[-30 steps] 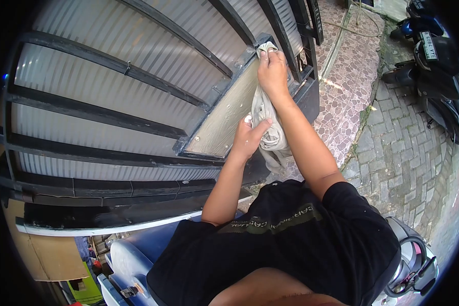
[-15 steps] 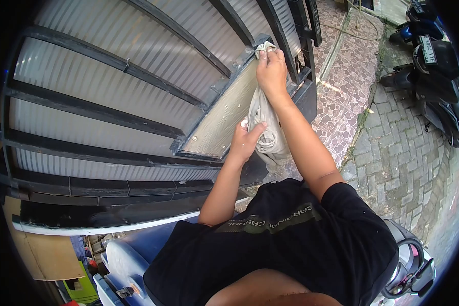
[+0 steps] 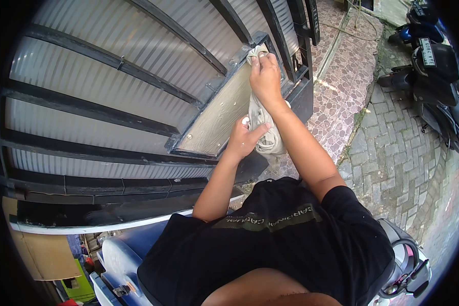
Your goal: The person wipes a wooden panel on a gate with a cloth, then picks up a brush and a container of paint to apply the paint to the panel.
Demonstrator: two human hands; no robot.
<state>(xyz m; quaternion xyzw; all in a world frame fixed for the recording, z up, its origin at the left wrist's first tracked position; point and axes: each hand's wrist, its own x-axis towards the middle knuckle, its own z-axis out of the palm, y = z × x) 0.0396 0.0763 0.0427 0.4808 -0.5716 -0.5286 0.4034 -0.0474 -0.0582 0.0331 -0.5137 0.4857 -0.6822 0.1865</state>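
My right hand (image 3: 266, 80) is closed on one end of a pale grey cloth (image 3: 269, 140) and presses it against a cream panel (image 3: 217, 115) near its upper corner. Below it, my left hand (image 3: 244, 138) grips the bunched middle of the same cloth, thumb laid over the folds. The panel has a wood-like grain and sits in a dark metal frame that is part of a gate (image 3: 102, 109). Small round bolt heads show on the panel. My right hand and forearm hide part of the cloth.
Black gate bars cross ribbed translucent sheeting on the left. Parked motorcycles (image 3: 433, 76) stand at the right on grey paving (image 3: 380, 153). A stone-patterned tiled strip (image 3: 336, 97) runs beside the gate. Close by my body are a blue container (image 3: 132, 250) and another motorbike (image 3: 405, 255).
My right hand has slid a little down and left along the panel with the cloth. The cloth's lower part hangs shorter and more bunched. My left hand keeps its hold.
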